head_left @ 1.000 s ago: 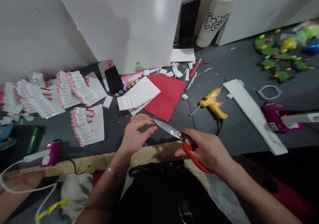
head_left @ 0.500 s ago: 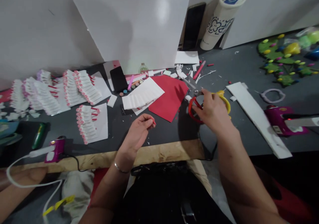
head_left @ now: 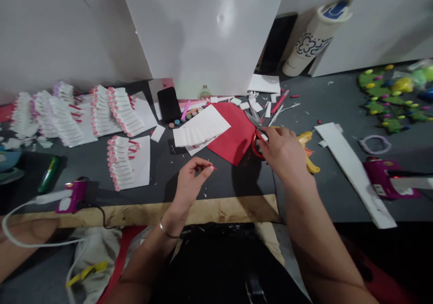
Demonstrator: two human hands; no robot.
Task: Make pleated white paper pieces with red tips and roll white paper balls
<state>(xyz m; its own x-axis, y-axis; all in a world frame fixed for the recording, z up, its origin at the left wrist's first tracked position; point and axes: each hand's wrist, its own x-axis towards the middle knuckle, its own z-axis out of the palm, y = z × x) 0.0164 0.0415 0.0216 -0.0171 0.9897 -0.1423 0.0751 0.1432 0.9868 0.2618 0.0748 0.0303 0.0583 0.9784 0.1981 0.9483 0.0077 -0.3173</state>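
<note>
My left hand [head_left: 194, 177] pinches a small red piece [head_left: 212, 167] between thumb and fingertips, just above the dark table. On the right, my right hand [head_left: 282, 148] has its fingers on the red handles of the scissors [head_left: 259, 144], whose metal blades lie over the edge of a red sheet [head_left: 233, 137]. White folded strips [head_left: 199, 128] rest on the left part of that sheet. A white card with pink-tipped white pieces and red bits [head_left: 140, 162] lies to the left of my left hand.
More pink-tipped bundles [head_left: 118, 110] stand at the left. A phone [head_left: 169, 104], white scraps, a tumbler [head_left: 306, 42] and a leaning dark phone [head_left: 279, 42] are behind. Right are a yellow tool [head_left: 311, 162], a long white strip [head_left: 352, 168] and green decorations. A person's arm shows lower left.
The view has shifted slightly. My right hand now sits closer over the red scissor handles, and the yellow tool beside it shows more. My left hand still pinches the red piece.
</note>
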